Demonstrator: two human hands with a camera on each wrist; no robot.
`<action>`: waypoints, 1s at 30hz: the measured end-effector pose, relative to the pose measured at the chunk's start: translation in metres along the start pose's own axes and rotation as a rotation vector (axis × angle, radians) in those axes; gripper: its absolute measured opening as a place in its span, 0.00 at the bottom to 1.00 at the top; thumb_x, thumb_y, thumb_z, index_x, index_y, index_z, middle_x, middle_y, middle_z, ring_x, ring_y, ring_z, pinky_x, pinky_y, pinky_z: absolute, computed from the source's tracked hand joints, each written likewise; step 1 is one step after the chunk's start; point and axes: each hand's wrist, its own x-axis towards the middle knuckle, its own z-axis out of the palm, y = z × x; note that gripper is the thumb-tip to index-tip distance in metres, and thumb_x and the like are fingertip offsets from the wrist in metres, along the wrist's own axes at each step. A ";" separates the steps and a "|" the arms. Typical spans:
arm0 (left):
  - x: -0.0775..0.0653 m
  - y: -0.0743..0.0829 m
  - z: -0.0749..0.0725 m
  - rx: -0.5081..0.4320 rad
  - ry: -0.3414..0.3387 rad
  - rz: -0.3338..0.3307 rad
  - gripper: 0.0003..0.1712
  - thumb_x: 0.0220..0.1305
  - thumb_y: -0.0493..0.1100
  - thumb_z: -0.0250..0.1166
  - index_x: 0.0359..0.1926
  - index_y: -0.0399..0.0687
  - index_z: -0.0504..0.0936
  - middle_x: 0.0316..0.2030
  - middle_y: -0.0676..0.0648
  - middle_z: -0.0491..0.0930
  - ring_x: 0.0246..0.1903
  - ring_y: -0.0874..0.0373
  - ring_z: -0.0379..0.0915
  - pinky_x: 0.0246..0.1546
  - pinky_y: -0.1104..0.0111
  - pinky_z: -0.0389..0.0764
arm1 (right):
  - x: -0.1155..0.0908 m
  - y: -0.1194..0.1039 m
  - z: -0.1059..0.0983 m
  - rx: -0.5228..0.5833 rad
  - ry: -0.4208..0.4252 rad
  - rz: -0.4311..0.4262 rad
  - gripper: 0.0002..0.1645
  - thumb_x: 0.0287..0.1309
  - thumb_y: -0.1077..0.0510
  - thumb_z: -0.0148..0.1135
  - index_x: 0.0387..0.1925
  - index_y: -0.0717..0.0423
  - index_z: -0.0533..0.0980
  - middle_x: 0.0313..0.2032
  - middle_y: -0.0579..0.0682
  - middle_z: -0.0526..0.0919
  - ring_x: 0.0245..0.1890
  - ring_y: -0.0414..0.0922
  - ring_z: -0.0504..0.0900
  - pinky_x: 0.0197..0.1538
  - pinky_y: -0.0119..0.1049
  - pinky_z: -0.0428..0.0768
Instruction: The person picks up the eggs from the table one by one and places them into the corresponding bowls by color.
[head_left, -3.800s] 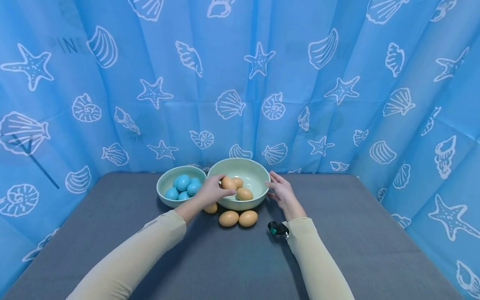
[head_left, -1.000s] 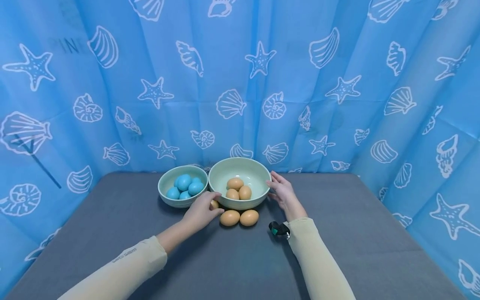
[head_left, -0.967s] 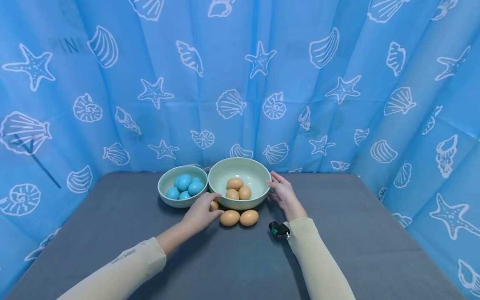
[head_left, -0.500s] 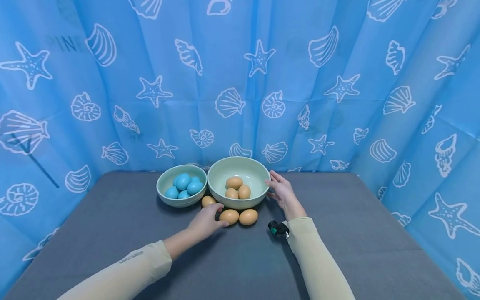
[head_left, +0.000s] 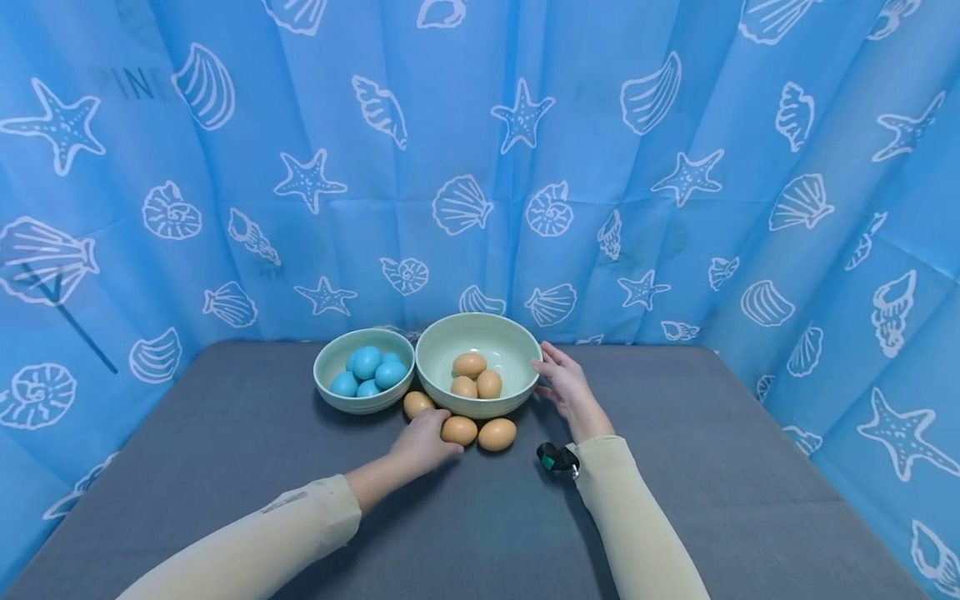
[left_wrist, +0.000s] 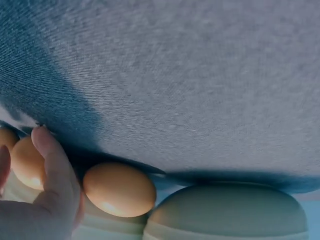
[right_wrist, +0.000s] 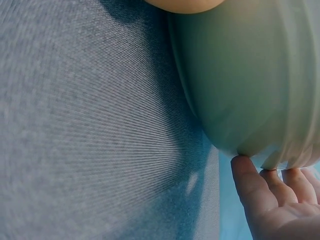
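In the head view my left hand (head_left: 427, 442) pinches a brown egg (head_left: 461, 431) on the table between thumb and fingers. The left wrist view shows a thumb and a fingertip on either side of that egg (left_wrist: 29, 162). Two more brown eggs lie beside it, one to the right (head_left: 497, 434) and one behind the hand (head_left: 417, 404). The large pale green bowl (head_left: 517, 342) holds three brown eggs (head_left: 469, 364). My right hand (head_left: 568, 388) touches this bowl's right side with its fingertips, as the right wrist view also shows at the bowl wall (right_wrist: 235, 75).
A smaller pale green bowl (head_left: 327, 387) with several blue eggs (head_left: 367, 362) stands against the large bowl's left side. Both are on a grey cloth-covered table (head_left: 480, 533). A blue shell-patterned curtain (head_left: 480, 167) hangs behind. A black strap (head_left: 556, 457) sits near the right cuff.
Earlier my left hand set a third brown egg into the large bowl. It then moved from the rear-left egg, right and nearer, to the middle egg. My right hand stayed at the bowl.
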 end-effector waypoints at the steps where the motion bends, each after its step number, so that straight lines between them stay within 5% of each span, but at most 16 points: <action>1: 0.000 0.001 0.001 0.019 0.009 -0.007 0.31 0.56 0.42 0.73 0.57 0.30 0.75 0.54 0.34 0.76 0.54 0.42 0.73 0.52 0.51 0.77 | 0.000 0.000 0.000 0.000 0.000 -0.002 0.36 0.70 0.64 0.53 0.75 0.54 0.53 0.73 0.52 0.55 0.71 0.50 0.58 0.67 0.54 0.65; 10: 0.003 0.006 0.004 0.040 0.089 -0.016 0.21 0.53 0.41 0.75 0.45 0.36 0.79 0.41 0.41 0.81 0.39 0.47 0.78 0.39 0.55 0.80 | 0.000 0.000 -0.001 0.004 0.001 0.000 0.36 0.70 0.63 0.53 0.75 0.55 0.54 0.73 0.52 0.56 0.72 0.50 0.57 0.67 0.56 0.64; 22: -0.001 0.000 0.000 0.039 0.039 0.050 0.28 0.51 0.42 0.77 0.52 0.34 0.80 0.50 0.39 0.81 0.49 0.46 0.77 0.48 0.53 0.79 | -0.003 0.001 0.000 -0.003 -0.004 -0.003 0.36 0.70 0.63 0.52 0.75 0.55 0.54 0.73 0.52 0.56 0.71 0.52 0.57 0.67 0.57 0.64; 30: -0.007 -0.003 -0.011 -0.026 0.063 0.123 0.28 0.50 0.40 0.77 0.52 0.33 0.80 0.50 0.38 0.80 0.51 0.45 0.75 0.51 0.51 0.77 | -0.003 0.001 0.000 -0.001 -0.010 -0.012 0.36 0.70 0.63 0.52 0.75 0.55 0.53 0.73 0.53 0.55 0.71 0.52 0.57 0.66 0.57 0.65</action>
